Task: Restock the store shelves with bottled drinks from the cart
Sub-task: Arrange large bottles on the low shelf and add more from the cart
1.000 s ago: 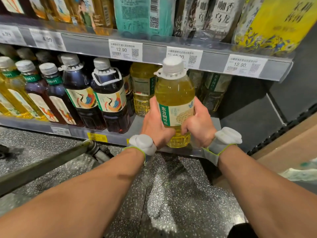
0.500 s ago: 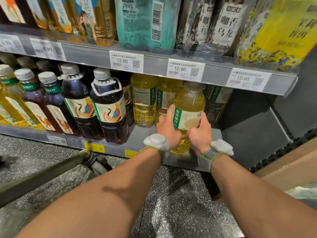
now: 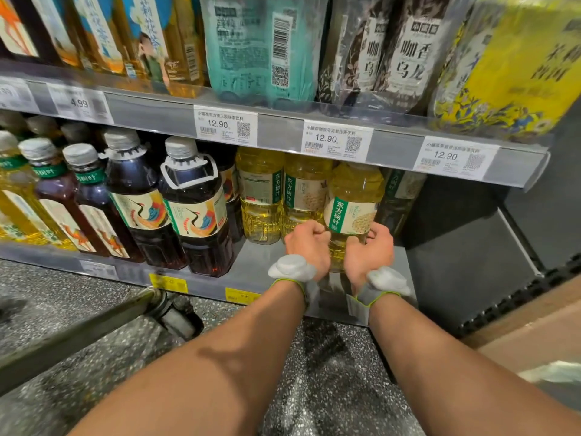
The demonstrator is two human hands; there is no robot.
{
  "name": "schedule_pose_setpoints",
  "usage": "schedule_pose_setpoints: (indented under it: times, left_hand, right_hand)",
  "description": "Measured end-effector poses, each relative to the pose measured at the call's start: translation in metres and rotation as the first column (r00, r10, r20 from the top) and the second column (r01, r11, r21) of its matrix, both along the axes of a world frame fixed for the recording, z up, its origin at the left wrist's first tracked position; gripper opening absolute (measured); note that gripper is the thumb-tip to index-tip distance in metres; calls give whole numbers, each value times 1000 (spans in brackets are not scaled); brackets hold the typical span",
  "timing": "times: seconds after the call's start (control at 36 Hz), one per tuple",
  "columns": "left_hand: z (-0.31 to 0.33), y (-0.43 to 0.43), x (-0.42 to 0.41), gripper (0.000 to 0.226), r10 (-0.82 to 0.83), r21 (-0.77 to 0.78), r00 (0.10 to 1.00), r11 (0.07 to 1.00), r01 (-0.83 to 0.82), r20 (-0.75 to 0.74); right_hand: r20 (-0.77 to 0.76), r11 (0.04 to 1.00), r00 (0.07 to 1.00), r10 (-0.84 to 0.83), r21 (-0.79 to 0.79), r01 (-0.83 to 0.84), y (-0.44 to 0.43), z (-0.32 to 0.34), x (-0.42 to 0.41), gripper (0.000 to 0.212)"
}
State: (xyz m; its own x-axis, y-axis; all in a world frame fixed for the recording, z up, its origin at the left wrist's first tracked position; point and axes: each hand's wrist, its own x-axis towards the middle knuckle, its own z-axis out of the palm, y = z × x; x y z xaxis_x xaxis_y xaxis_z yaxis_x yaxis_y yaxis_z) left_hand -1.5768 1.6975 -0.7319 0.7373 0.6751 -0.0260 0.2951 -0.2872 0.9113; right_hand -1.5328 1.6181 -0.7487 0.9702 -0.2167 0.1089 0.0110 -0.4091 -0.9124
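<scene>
A large yellow tea bottle (image 3: 353, 202) with a green and cream label stands on the lower shelf (image 3: 261, 269), under the upper shelf's edge. My left hand (image 3: 306, 247) grips its lower left side and my right hand (image 3: 371, 251) grips its lower right side. The bottle's cap is hidden behind the price rail. Two like yellow bottles (image 3: 283, 196) stand just left of it, further back on the shelf.
Dark tea bottles (image 3: 191, 209) fill the shelf to the left. Bagged multipacks (image 3: 377, 48) sit on the upper shelf above price tags (image 3: 336, 140). A cart rail and wheel (image 3: 169, 313) lie at lower left on speckled floor. A brown carton edge (image 3: 528, 335) is at right.
Both hands have carried the yellow bottle from in front of the shelf edge forward and down onto the lower shelf, beside the other yellow bottles.
</scene>
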Motion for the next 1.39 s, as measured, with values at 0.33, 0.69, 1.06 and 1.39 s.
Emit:
schedule_pose_setpoints:
  times: [0.33,0.69,1.06,1.39]
  left_hand:
    - [5,-4,8,39,-113,-52,989,993,109,-92]
    - [8,13,15,52,-299,-376,954,885,274,-8]
    - [13,77,-18,24,437,-112,898,896,-429,59]
    - [23,107,-31,69,96,-59,993,993,-100,-66]
  right_hand:
    - [-106,1000,994,8,29,-5,4,-4,3,41]
    - [-166,993,979,117,31,-113,6,-8,4,8]
    - [78,889,890,450,51,-454,67,24,-33,16]
    - [-86,836,834,545,-24,-549,113,42,-48,46]
